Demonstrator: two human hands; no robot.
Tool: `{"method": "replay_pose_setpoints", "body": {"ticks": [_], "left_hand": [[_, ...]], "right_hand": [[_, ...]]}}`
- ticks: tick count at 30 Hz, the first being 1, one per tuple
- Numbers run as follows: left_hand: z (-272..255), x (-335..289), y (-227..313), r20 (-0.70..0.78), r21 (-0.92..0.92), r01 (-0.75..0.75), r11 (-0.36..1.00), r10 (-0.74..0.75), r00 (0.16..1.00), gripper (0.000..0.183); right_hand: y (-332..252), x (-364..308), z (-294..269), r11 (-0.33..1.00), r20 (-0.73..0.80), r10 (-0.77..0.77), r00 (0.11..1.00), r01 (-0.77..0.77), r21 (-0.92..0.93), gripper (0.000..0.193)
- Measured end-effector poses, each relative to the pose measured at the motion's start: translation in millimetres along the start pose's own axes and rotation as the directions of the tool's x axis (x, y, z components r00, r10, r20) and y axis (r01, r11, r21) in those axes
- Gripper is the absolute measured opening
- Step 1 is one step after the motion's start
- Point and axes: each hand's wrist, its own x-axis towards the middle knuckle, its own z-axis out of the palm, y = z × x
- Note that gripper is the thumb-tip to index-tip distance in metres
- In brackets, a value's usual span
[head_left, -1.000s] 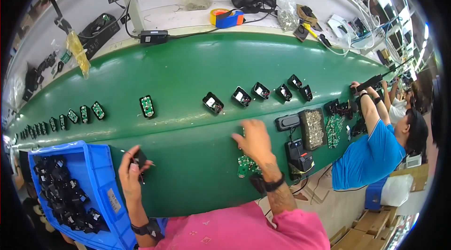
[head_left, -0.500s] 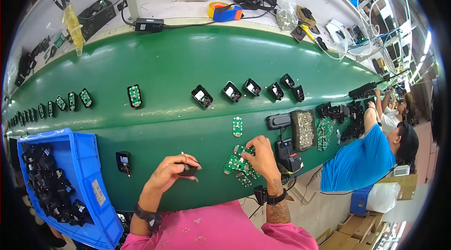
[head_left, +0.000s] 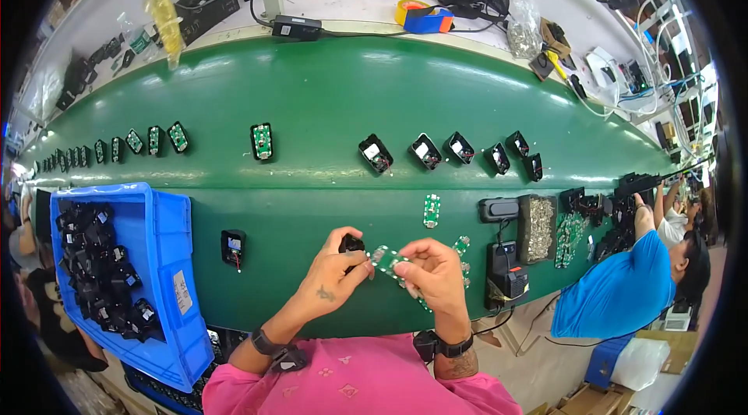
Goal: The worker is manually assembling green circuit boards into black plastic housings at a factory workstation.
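Two hands meet over the near part of the green bench point(head_left: 304, 216). Left hand point(head_left: 331, 271): fingers closed around a small black casing point(head_left: 352, 244); its inside is mostly hidden by the fingers, so contents cannot be read. Right hand point(head_left: 432, 273): thumb and fingers pinched on a green circuit board point(head_left: 386, 261), held tilted just beside the casing; contact between the two is uncertain from this angle. Change: half a second ago the right hand was down at the loose boards point(head_left: 461, 245); now it holds one board up against the left hand's space. Judged meaning: picking out is over, and board and casing are being handled as a pair. The remaining loose boards lie partly hidden behind the right hand. To the left, an open casing point(head_left: 232, 250) sits alone, near a blue crate point(head_left: 173, 251) heaped with black parts point(head_left: 101, 275). Slightly farther, a single board point(head_left: 432, 211) lies flat, apart from the loose ones. Beyond, across the bench: open casings point(head_left: 376, 154) to the right, a board-filled casing point(head_left: 262, 141) left of them. Farthest, on the shelf: a tape roll point(head_left: 410, 14).
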Motion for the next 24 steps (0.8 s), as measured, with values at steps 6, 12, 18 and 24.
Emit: {"method": "replay_pose_setpoints", "body": {"ticks": [6, 12, 18, 24], "left_hand": [[-5.5, -2.1, 8.2, -0.058, 0.194, -0.129, 0.973, 0.142, 0.988, 0.008], [-10.6, -0.4, 13.0, 0.026, -0.182, 0.082, 0.98, -0.079, 0.997, 0.071], [-4.1, -2.4, -5.8, 0.035, -0.426, 0.115, 0.897, -0.111, 0.993, 0.09], [3.7, -2.3, -12.0, 0.099, -0.609, 0.206, 0.766, -0.185, 0.978, 0.077]], "right_hand": [[2.6, 14.0, 13.8, 0.985, 0.103, 0.127, 0.987, -0.113, -0.131, 0.018], [12.9, 12.0, 13.6, 0.996, 0.097, 0.09, 0.991, -0.09, 0.001, 0.02], [20.1, 14.9, 14.2, 0.996, 0.151, 0.089, 0.985, -0.087, -0.017, 0.024], [23.2, 19.7, 12.3, 0.948, 0.173, 0.056, 0.983, 0.002, -0.318, 0.029]]}}
